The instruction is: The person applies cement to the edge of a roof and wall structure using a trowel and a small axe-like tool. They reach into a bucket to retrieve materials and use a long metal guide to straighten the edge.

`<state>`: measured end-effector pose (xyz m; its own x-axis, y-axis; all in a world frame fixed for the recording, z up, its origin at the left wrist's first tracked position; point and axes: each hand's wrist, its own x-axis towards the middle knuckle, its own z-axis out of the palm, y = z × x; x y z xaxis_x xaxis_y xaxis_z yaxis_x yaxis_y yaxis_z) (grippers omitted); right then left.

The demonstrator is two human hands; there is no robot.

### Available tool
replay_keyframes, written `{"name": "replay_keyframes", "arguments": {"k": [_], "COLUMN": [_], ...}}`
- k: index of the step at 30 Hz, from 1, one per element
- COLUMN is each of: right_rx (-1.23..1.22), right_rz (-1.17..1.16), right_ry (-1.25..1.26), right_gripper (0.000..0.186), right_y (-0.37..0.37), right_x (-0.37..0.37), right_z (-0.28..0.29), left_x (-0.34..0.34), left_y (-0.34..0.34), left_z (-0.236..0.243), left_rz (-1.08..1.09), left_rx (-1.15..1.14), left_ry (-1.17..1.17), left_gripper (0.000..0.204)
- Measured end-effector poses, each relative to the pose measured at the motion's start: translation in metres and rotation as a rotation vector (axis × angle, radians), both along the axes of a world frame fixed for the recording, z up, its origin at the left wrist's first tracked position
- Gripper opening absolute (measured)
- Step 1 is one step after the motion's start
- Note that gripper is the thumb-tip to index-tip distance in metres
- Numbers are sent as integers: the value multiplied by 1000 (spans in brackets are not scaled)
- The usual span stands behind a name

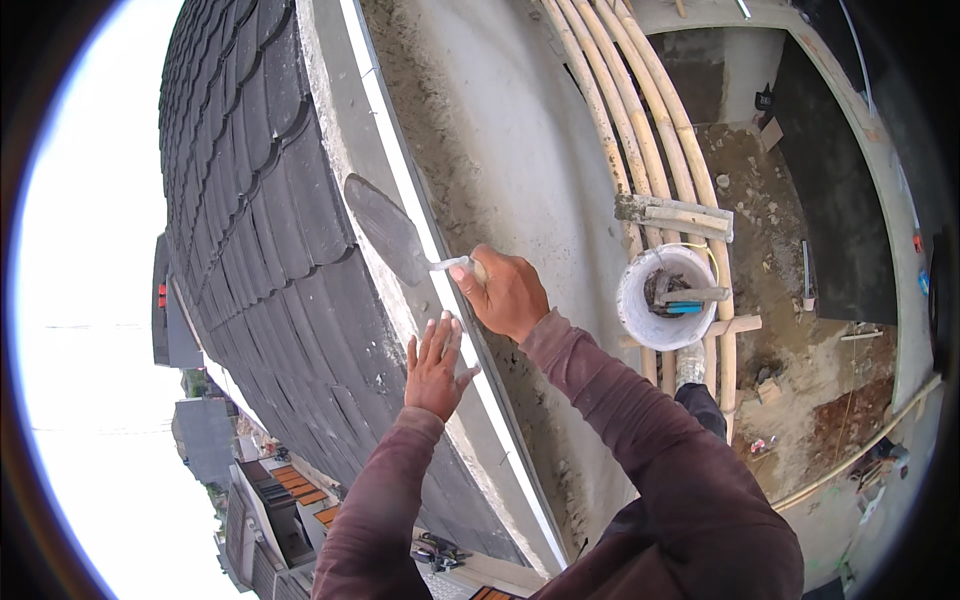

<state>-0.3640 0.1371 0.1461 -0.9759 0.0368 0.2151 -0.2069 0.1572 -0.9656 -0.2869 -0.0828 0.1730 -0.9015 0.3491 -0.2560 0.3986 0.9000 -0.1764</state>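
Note:
My right hand (pixel 507 292) grips the pale handle of a pointed plastering trowel (pixel 388 232). The trowel's grey blade lies flat against the top of a cement ledge (pixel 352 150) beside the dark roof tiles (pixel 255 220). My left hand (pixel 436 367) rests with fingers spread on the same ledge, just below the trowel hand. A white strip (pixel 400 180) runs along the ledge's inner edge, next to a rough plastered wall (pixel 510 150).
A white bucket (pixel 640 315) holding tools hangs on a bamboo ladder (pixel 640 130) to my right. Far below lie a dirt floor with rubble (pixel 800 370) and concrete walls. Rooftops and street (pixel 290 490) sit far down on the left.

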Motion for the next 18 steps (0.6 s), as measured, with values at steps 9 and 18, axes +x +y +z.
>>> {"name": "replay_keyframes", "arguments": {"k": [9,18], "right_rx": [46,35], "right_rz": [-37,-68], "right_ry": [-49,-77], "right_gripper": [61,69], "right_y": [-10,-8], "right_x": [-8,-32], "right_z": [-14,-21], "left_x": [-1,3], "left_y": [1,0], "left_z": [-1,-2], "left_rz": [-3,-3], "left_rx": [-39,-41], "left_ry": [-9,-4], "left_gripper": [93,92]}}
